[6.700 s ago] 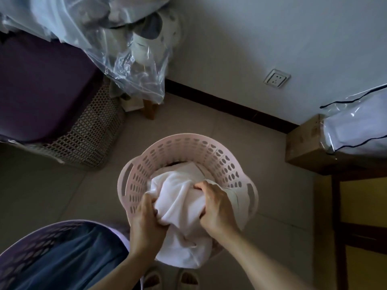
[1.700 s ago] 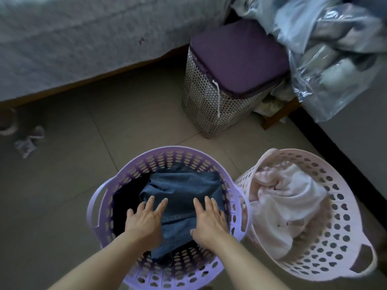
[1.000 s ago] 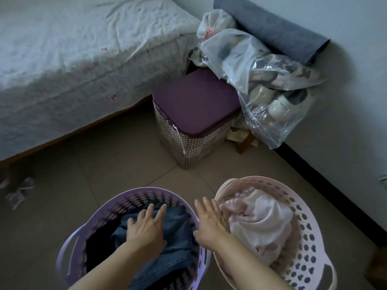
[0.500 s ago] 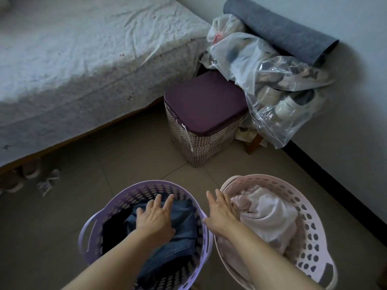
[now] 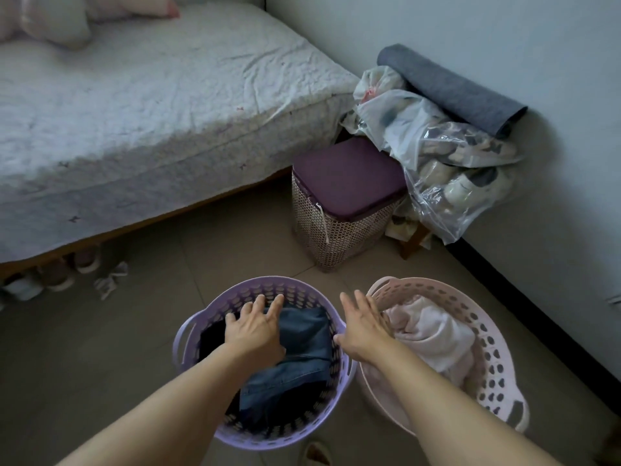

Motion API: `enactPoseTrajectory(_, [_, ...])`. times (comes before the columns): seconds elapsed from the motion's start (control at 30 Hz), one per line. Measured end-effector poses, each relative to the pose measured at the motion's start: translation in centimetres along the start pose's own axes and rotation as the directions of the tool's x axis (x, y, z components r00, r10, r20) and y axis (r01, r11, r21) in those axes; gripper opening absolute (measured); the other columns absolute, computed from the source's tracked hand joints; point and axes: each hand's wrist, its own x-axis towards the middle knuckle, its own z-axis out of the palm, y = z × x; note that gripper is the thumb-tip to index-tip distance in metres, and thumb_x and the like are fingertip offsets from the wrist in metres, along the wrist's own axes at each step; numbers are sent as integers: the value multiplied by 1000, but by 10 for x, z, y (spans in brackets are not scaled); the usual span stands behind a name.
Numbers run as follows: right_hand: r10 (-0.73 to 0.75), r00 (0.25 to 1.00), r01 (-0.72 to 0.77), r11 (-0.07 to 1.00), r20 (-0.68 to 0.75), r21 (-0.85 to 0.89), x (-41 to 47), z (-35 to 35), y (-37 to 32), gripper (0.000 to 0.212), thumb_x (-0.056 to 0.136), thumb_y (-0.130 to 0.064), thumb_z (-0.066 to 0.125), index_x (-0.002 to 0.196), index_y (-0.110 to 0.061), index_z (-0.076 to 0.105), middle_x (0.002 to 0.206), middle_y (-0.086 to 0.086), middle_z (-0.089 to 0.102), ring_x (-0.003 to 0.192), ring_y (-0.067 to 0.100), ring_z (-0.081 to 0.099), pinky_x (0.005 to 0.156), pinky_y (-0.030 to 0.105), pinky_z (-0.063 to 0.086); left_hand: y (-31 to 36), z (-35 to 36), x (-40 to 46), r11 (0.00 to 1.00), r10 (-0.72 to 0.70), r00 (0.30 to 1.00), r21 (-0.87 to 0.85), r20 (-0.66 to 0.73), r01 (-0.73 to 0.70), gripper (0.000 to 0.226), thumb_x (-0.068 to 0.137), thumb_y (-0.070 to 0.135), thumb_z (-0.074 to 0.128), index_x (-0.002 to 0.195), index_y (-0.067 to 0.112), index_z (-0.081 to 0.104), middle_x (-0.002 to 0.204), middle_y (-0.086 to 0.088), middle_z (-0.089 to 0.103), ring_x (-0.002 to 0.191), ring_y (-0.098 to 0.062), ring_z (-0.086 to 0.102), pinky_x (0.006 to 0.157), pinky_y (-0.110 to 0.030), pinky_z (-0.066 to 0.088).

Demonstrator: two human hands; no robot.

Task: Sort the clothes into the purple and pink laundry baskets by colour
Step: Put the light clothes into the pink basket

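Note:
The purple laundry basket [image 5: 295, 290] stands on the floor at bottom centre, holding folded blue jeans [image 5: 304, 334] and a darker garment [image 5: 210, 338]. Right beside it, touching, stands the pink laundry basket [image 5: 484, 317] with pale pink and white clothes [image 5: 433, 331] inside. My left hand [image 5: 255, 326] hovers over the purple basket with fingers spread and straight, above the jeans. My right hand [image 5: 361, 327] is spread flat over the gap between the two baskets, at the pink basket's left rim. Neither hand holds anything.
A bed [image 5: 134, 105] with a pale quilted cover fills the upper left, with shoes [image 5: 53, 277] under its edge. A woven hamper with a purple lid [image 5: 346, 196] stands behind the baskets. Plastic bags [image 5: 447, 163] and a grey rolled mat [image 5: 450, 89] lie against the wall.
My hands lifted off the jeans in the purple basket and spread apart; my right hand shifted right to the pink basket's rim. The view tilted up, showing more of the bed.

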Motion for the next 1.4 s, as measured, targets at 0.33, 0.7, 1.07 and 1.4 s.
enactPoseTrajectory(0.33, [-20,996,16,999,-88,-51,-109,-3,-45,85,87,-35,61,151,-24,6,160,8,-3,147,29,-2,117,47,10,-42,-7,-104,999,36,993,16,-113,-34,98,82,45,64,152,29,-3,159,-3,8,145,-26,13,113,-49,19])
enactPoseTrajectory(0.7, [-25,986,2,991,-166,-137,-192,-12,-39,84,86,-38,60,150,-23,9,158,7,5,146,28,4,116,48,18,-40,0,-185,999,49,981,9,-187,-49,96,82,49,63,152,28,-1,158,-3,14,144,-26,18,111,-49,23])
enactPoseTrajectory(1.07, [-40,977,7,987,-209,-158,-307,-15,26,81,90,-34,56,151,-23,6,159,8,-2,147,28,-2,118,47,13,11,29,-280,1000,10,973,1,-229,-10,89,86,54,56,152,29,2,159,-2,13,144,-27,16,112,-50,20])
enactPoseTrajectory(1.4, [-82,959,32,982,-271,-184,-381,-31,32,78,91,-32,55,152,-24,5,160,8,-2,147,27,0,118,44,12,33,17,-377,999,15,961,51,-277,-1,89,85,53,57,152,30,2,158,-4,13,144,-27,17,111,-50,20])
